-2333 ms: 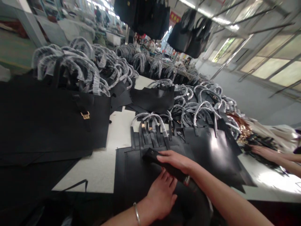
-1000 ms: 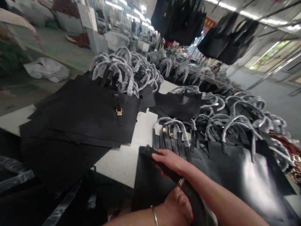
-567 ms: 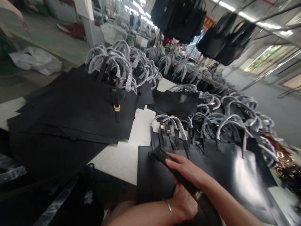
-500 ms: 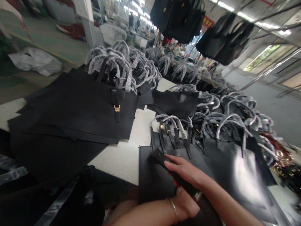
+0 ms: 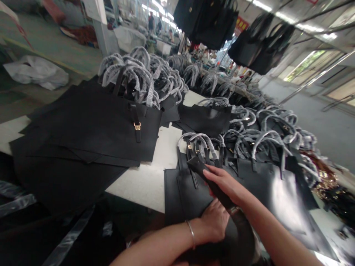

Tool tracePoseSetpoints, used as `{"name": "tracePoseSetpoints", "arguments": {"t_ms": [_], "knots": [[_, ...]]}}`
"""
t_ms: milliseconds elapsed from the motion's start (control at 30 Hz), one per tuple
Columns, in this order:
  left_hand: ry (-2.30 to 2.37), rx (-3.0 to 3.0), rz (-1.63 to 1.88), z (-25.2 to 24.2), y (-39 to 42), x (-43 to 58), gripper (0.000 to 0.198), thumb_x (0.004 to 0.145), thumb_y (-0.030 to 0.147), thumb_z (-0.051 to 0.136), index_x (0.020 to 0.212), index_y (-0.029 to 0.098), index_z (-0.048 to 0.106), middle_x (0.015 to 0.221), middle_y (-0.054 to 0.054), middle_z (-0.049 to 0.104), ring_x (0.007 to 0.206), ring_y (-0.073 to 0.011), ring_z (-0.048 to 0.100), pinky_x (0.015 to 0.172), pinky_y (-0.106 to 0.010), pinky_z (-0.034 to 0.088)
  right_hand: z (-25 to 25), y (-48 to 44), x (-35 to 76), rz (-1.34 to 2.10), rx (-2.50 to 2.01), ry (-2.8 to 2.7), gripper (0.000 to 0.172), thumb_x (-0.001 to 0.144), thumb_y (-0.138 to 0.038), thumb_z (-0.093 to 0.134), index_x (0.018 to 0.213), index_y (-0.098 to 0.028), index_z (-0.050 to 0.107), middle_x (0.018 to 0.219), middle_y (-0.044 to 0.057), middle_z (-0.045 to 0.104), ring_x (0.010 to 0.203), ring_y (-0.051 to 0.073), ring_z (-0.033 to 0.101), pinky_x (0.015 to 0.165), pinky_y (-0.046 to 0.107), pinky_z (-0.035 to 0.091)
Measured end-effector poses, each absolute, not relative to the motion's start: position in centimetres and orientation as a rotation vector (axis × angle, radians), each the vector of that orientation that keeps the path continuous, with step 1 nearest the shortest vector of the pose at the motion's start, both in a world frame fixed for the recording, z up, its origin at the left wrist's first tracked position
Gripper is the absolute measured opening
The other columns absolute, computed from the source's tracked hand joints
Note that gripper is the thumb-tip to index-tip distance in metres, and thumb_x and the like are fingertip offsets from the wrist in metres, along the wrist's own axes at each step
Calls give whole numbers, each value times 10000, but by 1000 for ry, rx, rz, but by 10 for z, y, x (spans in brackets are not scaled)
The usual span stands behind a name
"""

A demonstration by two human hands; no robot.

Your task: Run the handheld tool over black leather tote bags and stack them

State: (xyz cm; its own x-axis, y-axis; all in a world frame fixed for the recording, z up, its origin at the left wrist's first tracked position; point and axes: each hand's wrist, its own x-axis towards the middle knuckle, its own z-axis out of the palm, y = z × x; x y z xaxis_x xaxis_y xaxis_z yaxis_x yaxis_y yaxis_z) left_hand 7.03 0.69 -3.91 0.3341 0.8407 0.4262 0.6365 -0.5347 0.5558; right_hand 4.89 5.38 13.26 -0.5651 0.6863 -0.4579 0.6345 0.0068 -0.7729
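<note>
A long black leather strap (image 5: pixel 219 194) slants over the lap-side bag panels, its square end pointing up and left. My right hand (image 5: pixel 223 181) is closed around it, thumb and fingers pressing its two sides. A small shiny spot shows lower on the strap, which bends down toward my body. Just below, my left hand (image 5: pixel 215 221), with a silver bracelet (image 5: pixel 190 234) at the wrist, is closed beside the strap; its fingertips are hidden. Under both hands lies a black leather bag panel (image 5: pixel 173 192), near handles (image 5: pixel 205 140) wrapped in clear plastic.
A stack of black panels (image 5: pixel 94 125) with a gold buckle (image 5: pixel 137 126) covers the left of the white tabletop (image 5: pixel 144 188). More panels with wrapped handles (image 5: pixel 271 144) lie at the right. Finished black bags (image 5: pixel 205 26) hang overhead. Plastic-covered black material (image 5: pixel 69 236) sits lower left.
My right hand and the strap have moved slightly up and right. My left hand has turned and risen, showing more of its back. The view has shifted a little.
</note>
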Motion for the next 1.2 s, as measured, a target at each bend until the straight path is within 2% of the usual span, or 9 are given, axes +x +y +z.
{"name": "tracePoseSetpoints", "arguments": {"t_ms": [67,133,233,333,500,633,933,1067,1200], "knots": [[1326,2275,935,-37,-10,40,179,838,206,570,981,110,619,1080,-121,628,1095,-255,551,1031,-390,431,136,52,69,1660,-1485,-2160,587,905,-444,570,1412,-188,422,671,-36,554,445,96,536,412,201,405],[1565,2130,924,-31,-26,6,101,838,163,584,924,139,630,1038,-91,630,1027,-233,563,985,-367,449,131,49,90,1673,-1512,-2128,591,912,-436,553,1425,-183,404,683,-35,553,452,96,541,427,207,416],[2171,1741,987,-17,-39,-44,356,822,205,674,1162,165,577,1161,-101,574,1077,-271,513,960,-420,437,118,43,114,1693,-1566,-2083,590,915,-448,539,1433,-205,395,726,-33,559,457,93,553,433,210,424],[2439,1531,828,-5,-40,-78,460,782,366,754,1140,137,577,1125,-123,550,1072,-312,500,915,-446,441,108,38,129,1722,-1608,-2051,587,918,-462,529,1432,-208,400,738,-34,556,462,81,550,435,198,417],[2178,1519,823,-6,-29,-107,166,831,206,695,964,133,629,984,-80,600,965,-238,563,886,-350,437,104,28,139,1708,-1602,-2024,648,895,-474,548,1456,-205,365,729,-33,557,467,93,551,440,212,433],[1917,1627,988,-15,-24,-131,92,828,99,648,886,170,649,899,-21,601,847,-166,571,780,-271,426,101,20,140,1745,-1560,-2009,714,875,-488,577,1479,-201,327,747,-25,572,489,98,568,452,212,438],[1496,2201,739,-19,-13,-168,167,935,191,543,838,213,677,977,-5,629,928,-144,567,826,-244,398,83,12,136,1765,-1479,-2136,696,883,-468,572,1479,-196,337,797,-1,626,493,85,548,455,205,436],[1470,2483,610,-12,-12,-165,219,966,178,487,801,200,629,890,-16,616,853,-153,543,774,-273,394,78,10,128,1761,-1441,-2197,689,880,-468,574,1481,-218,348,856,18,654,500,91,554,460,213,436],[1442,2834,457,-9,-15,-157,174,951,109,463,834,160,582,852,-59,587,784,-187,517,669,-308,404,70,10,122,1719,-1503,-2243,793,850,-543,564,1511,-196,298,854,49,688,494,129,569,468,249,451]]}}
